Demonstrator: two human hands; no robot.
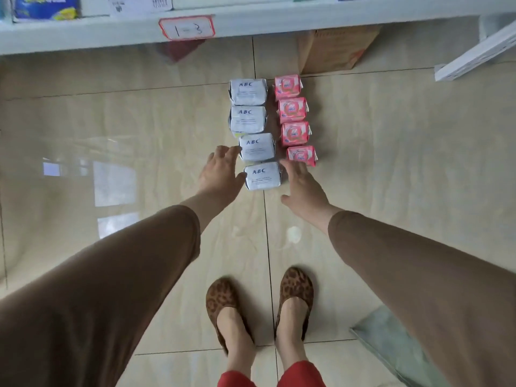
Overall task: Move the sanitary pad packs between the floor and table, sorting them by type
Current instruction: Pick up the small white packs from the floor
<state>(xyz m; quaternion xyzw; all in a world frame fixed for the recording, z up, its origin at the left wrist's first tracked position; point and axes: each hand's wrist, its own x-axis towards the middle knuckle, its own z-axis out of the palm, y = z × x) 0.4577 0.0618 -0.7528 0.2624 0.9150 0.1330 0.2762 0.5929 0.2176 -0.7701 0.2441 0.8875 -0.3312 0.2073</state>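
Reaching down from above, both arms in brown sleeves (117, 275) stretch toward 2 columns of sanitary pad packs laid on the glossy beige floor tiles (391, 163). On the left runs a column of 4 white packs printed "ABC": the farthest white pack (248, 91), the second white pack (247, 120), the third white pack (257, 147) and the nearest white pack (262, 175). They lie end to end, the 2 near ones set slightly to the right of the 2 far ones. Just beside them on the right runs a column of 4 smaller pink packs: the farthest pink pack (287, 86), the second pink pack (292, 109), the third pink pack (295, 133) and the nearest pink pack (301, 155).

The left hand (220, 171) is spread flat with fingers apart and grasps nothing; its fingertips lie at the left edge of the third white pack and its thumb side is close against the nearest white pack, though whether it actually touches either cannot be told from above. The right hand (303, 188) is likewise spread and empty, its fingers pointing between the nearest white pack and the nearest pink pack.

Below the hands stand 2 feet in leopard-print flat shoes (223, 300). Across the top runs a white shelf edge (83, 34) bearing a red-bordered label (186, 27), with a brown cardboard box (332, 48) on the floor under it.
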